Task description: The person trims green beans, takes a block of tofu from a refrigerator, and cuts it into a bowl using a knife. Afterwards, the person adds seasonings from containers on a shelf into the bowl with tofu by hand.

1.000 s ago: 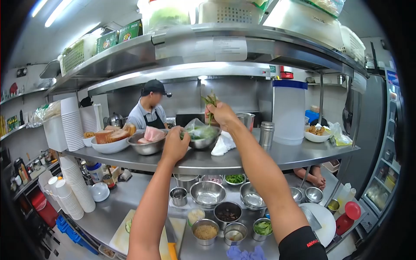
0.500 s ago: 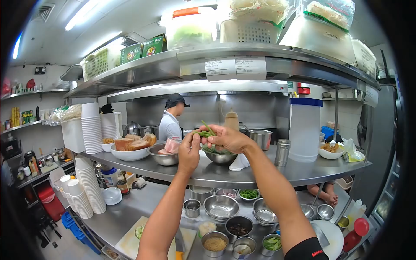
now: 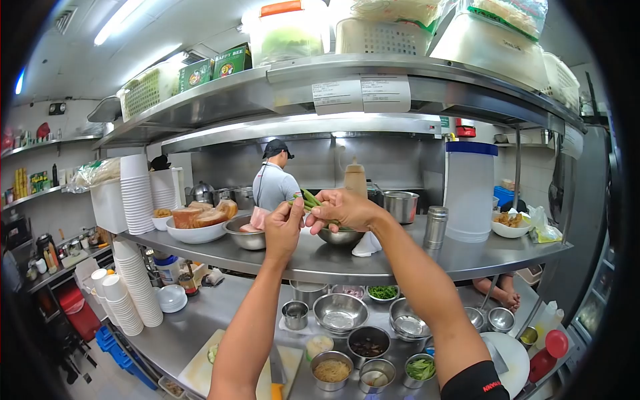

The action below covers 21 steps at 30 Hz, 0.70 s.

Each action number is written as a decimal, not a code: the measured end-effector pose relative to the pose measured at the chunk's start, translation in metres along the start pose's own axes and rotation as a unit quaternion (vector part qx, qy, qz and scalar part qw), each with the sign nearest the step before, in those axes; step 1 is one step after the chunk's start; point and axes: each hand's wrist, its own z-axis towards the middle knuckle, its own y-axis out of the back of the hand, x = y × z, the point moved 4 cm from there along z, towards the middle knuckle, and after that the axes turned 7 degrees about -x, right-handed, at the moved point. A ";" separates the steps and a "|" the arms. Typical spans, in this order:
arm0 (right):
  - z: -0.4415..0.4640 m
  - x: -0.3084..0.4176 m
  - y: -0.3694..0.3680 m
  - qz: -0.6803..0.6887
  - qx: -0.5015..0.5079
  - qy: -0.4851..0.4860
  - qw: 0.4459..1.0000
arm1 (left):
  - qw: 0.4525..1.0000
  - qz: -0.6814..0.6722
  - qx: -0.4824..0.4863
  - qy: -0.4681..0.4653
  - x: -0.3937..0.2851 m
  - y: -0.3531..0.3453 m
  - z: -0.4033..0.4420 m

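Green stalks (image 3: 311, 200), thin and long, are pinched between both hands over the middle of the steel shelf. My left hand (image 3: 285, 230) holds their left end with thumb and fingers. My right hand (image 3: 343, 210) grips them from the right, its fingers curled. Just below my right hand is a metal bowl (image 3: 340, 236), its contents mostly hidden by the hands. A white cloth (image 3: 367, 245) lies at its right side. To the left, another metal bowl (image 3: 245, 239) holds pink meat (image 3: 257, 220), next to a white bowl (image 3: 200, 234) with browned meat pieces.
A person (image 3: 275, 180) stands beyond the shelf, turned away. Stacked cups (image 3: 137, 200) are at left; a steel shaker (image 3: 436, 228) and tall container (image 3: 470, 193) at right. Below are metal bowls (image 3: 340, 312), a cutting board (image 3: 200, 373) and a knife handle (image 3: 277, 391).
Earlier my left hand was at the bowl and my right hand held the stalks up; the hands have since come together around the stalks. The other person has moved right and turned away.
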 end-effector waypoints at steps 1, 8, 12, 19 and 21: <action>0.000 0.001 -0.001 0.000 0.000 0.000 1.000 | 1.000 0.000 0.000 -0.002 0.001 -0.002 0.001; -0.002 -0.005 -0.010 -0.032 0.040 -0.016 0.999 | 0.993 -0.055 0.089 0.050 -0.004 -0.010 -0.005; -0.003 0.006 0.001 -0.019 -0.026 -0.038 0.999 | 0.970 -0.206 0.072 0.106 0.010 -0.006 -0.001; -0.006 -0.007 0.058 -0.333 -0.194 -0.017 0.923 | 0.957 -0.253 0.066 0.130 0.005 -0.003 -0.002; -0.005 -0.013 0.052 -0.440 -0.155 -0.006 0.884 | 0.957 -0.242 0.079 0.136 0.006 -0.004 -0.003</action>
